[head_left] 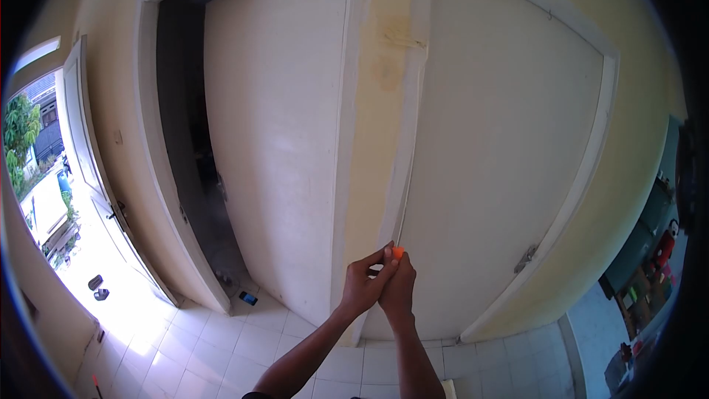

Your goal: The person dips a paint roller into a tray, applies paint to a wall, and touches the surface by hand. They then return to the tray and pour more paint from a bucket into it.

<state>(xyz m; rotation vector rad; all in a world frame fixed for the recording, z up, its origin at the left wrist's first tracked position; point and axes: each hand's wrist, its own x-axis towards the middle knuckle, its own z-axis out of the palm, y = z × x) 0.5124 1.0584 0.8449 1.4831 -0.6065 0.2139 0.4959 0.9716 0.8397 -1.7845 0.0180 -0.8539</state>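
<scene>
My two hands are together in front of the post between the two doors. My right hand (399, 292) is closed around a small orange object (399, 253), and only its bright top end shows above the fingers. Pressed close on the left side, my left hand (363, 281) has its fingers bent and its fingertips at the same orange object. Its kind cannot be made out. Behind the hands stand a cream post (380, 140) with a brownish stain and peeling patch, and a closed white door (502, 140) with a metal handle.
Another white door (277, 140) stands ajar on a dark room. A phone (248, 298) lies on the tiled floor (244, 340). Far left, an open front door (111, 177) lets in daylight, with dark sandals (97, 288) nearby. Shelves with items (646, 288) are at right.
</scene>
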